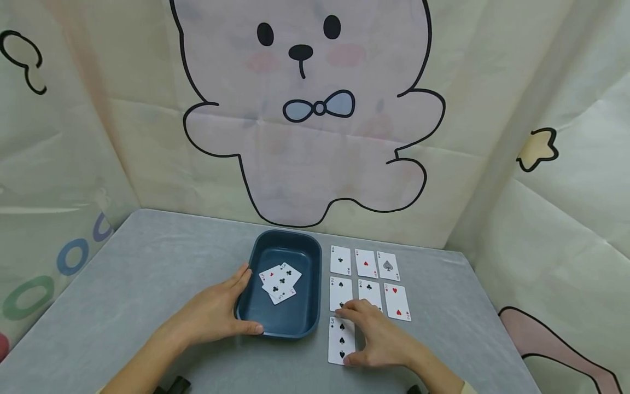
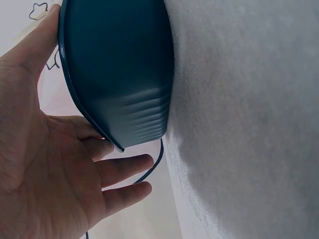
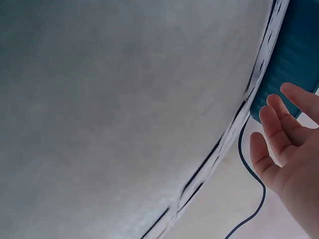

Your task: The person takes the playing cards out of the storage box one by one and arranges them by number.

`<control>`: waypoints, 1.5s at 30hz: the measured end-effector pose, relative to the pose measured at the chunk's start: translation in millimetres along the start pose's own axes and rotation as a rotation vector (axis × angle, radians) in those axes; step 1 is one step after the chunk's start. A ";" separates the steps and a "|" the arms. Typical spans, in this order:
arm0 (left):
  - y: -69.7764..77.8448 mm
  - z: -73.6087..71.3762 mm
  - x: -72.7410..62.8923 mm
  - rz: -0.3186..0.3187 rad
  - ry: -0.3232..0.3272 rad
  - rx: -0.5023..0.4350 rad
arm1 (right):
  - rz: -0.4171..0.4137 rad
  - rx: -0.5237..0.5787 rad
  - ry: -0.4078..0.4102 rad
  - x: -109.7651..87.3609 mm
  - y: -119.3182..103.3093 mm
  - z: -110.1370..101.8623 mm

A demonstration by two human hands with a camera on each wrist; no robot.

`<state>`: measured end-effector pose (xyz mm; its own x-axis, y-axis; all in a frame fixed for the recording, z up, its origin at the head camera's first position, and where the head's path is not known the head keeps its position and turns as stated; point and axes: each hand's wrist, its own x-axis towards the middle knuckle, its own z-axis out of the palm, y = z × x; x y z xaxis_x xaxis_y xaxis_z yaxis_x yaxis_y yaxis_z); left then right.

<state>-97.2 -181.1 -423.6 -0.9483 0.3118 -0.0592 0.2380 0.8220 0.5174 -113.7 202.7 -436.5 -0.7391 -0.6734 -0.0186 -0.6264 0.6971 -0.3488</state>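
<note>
Thumb on the near rim and fingertips over the left rim, my left hand (image 1: 214, 309) holds a dark blue tray (image 1: 311, 284); two of its fingers extend past the tray's underside in the left wrist view. Inside the tray are a few overlapping face-up playing cards (image 1: 280, 280). My right hand (image 1: 381, 336) spans a three of spades (image 1: 338, 342), its thumb at the near edge and a fingertip at the far edge; the card appears flat on the table. In the right wrist view, the fingers of this hand (image 3: 294, 144) are bent, the thumb hidden.
Beyond the three of spades lie a two of spades (image 1: 339, 290), two of clubs (image 1: 369, 291) and two of hearts (image 1: 397, 302). Behind them are aces of clubs (image 1: 340, 260), hearts (image 1: 366, 264) and spades (image 1: 388, 266). A printed curtain (image 1: 315, 164) surrounds the grey table (image 1: 162, 262).
</note>
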 end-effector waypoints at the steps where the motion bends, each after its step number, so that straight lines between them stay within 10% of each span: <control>1: 0.1 0.2 0.4 0.000 -0.001 0.000 | 0.001 0.001 0.002 0.8 0.1 -0.4; 33: 0.1 1.1 2.8 -0.008 -0.005 0.003 | -0.093 0.170 0.181 89.5 -51.6 -25.3; 45: -1.0 2.0 3.7 0.014 0.001 0.016 | 0.028 0.239 0.174 126.8 -62.7 -4.2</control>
<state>-100.5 -179.8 -426.1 -0.9452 0.3225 -0.0511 0.2541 0.8250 0.5048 -169.1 74.6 -413.1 -0.7995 -0.5881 0.1226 -0.5445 0.6232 -0.5613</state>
